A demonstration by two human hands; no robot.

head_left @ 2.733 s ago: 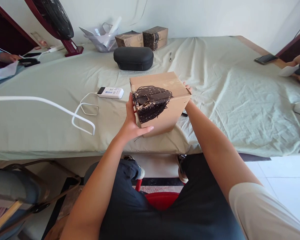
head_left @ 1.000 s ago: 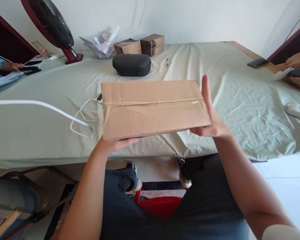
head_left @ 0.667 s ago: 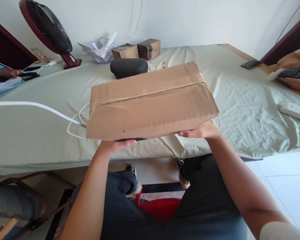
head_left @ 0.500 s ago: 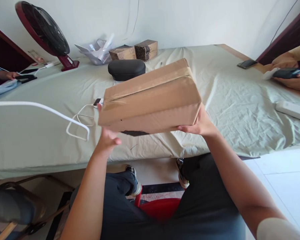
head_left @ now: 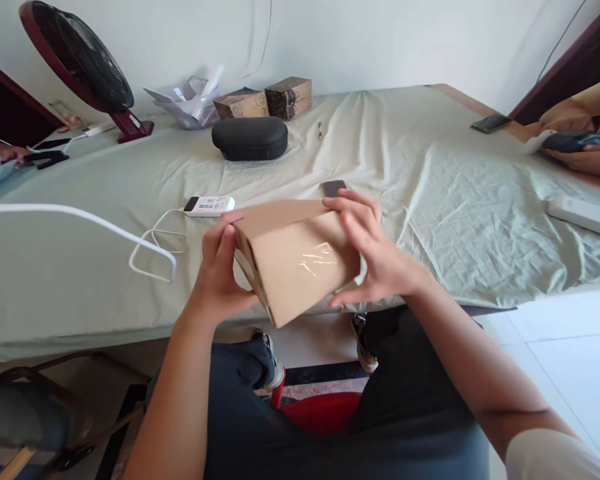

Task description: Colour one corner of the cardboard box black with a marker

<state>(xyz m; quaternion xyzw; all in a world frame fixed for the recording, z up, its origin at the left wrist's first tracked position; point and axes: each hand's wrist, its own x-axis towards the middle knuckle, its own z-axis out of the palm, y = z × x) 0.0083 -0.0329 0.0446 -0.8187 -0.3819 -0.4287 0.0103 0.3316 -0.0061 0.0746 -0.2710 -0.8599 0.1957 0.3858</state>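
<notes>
A brown cardboard box (head_left: 300, 267) is held tilted over the front edge of the table, with shiny clear tape on the face turned toward me. My left hand (head_left: 220, 267) grips its left end, thumb below and fingers along the upper edge. At the right end, my right hand (head_left: 373, 250) holds the box with fingers over the top edge and the thumb low at the side. Just behind the box lies a dark phone-like object (head_left: 333, 189), partly hidden. A white device with a black end (head_left: 209, 206) and a cable lies to the left.
On the cloth-covered table (head_left: 430, 200) stand a black zip case (head_left: 250, 139), two patterned boxes (head_left: 289, 98), a plastic bag (head_left: 193, 100) and a fan (head_left: 87, 67). A white bar (head_left: 585, 217) lies right. Other people's hands (head_left: 573, 137) show at both sides.
The box has been turned and lowered toward me, so a different face shows. Both hands have shifted their hold on it. The dark object and a pen-like item behind it have come into view.
</notes>
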